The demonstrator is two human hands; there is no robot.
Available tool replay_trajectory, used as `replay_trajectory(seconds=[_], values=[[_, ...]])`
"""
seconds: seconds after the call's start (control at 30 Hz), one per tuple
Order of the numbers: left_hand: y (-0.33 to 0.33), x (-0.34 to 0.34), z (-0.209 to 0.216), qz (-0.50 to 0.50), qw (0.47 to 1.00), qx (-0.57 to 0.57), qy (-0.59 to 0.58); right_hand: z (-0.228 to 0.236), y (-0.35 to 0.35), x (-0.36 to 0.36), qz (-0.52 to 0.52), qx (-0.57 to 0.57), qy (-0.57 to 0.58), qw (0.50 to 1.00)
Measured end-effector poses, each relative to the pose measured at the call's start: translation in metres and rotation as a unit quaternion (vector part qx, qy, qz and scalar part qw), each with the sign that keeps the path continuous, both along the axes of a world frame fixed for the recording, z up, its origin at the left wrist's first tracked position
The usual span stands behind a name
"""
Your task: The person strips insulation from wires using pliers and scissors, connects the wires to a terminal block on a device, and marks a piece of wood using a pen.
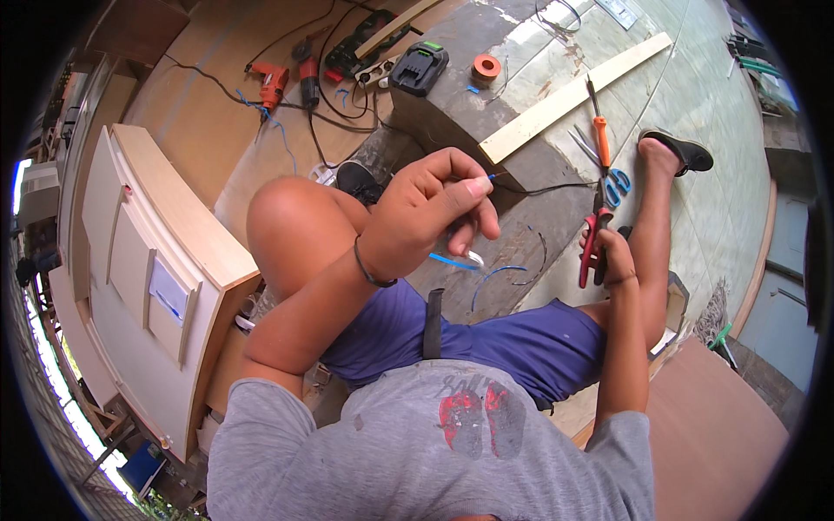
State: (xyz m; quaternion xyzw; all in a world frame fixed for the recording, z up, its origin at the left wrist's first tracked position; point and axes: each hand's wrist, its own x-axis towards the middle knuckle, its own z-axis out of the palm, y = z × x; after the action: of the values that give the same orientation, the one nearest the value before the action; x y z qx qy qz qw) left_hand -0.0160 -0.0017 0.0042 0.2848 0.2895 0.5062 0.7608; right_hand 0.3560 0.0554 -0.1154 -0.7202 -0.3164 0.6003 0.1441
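My left hand [430,208] is raised over the floor, thumb and forefinger pinching a thin blue wire [494,176] whose short end sticks out to the right. Around the red handles of a pair of pliers [590,247] my right hand [615,253] is closed, with the jaws pointing away from me. Beside those jaws lie blue-handled scissors [618,184] and an orange-handled screwdriver [601,132]. Under my left hand a blue cable piece [453,262] shows, and whether it joins the pinched wire I cannot tell. A loose blue wire offcut [497,271] curves on the floor.
A pale wooden strip [573,100] lies ahead, near an orange tape roll [486,68] and a black charger [420,68]. An orange drill [273,83] and tangled black cords lie at far left. A wooden cabinet piece [143,252] stands left. My bent legs frame the work area.
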Motion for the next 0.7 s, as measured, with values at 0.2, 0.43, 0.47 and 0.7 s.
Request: replay_trajectory(seconds=[0.2,0.43,0.47,0.7], values=[[-0.003,0.008,0.002,0.018,0.993,0.048,0.111,0.100,-0.037,-0.079,0.044,0.025,0.371,0.927],[-0.006,0.016,0.007,0.067,0.974,0.071,0.202,0.135,-0.057,-0.130,0.205,0.120,0.287,0.928],[-0.006,0.018,0.005,0.067,0.974,0.072,0.202,0.135,-0.058,-0.133,0.244,0.168,0.225,0.928],[-0.010,0.022,-0.006,0.101,0.961,0.113,0.229,0.134,-0.061,-0.146,0.301,0.267,0.138,0.905]])
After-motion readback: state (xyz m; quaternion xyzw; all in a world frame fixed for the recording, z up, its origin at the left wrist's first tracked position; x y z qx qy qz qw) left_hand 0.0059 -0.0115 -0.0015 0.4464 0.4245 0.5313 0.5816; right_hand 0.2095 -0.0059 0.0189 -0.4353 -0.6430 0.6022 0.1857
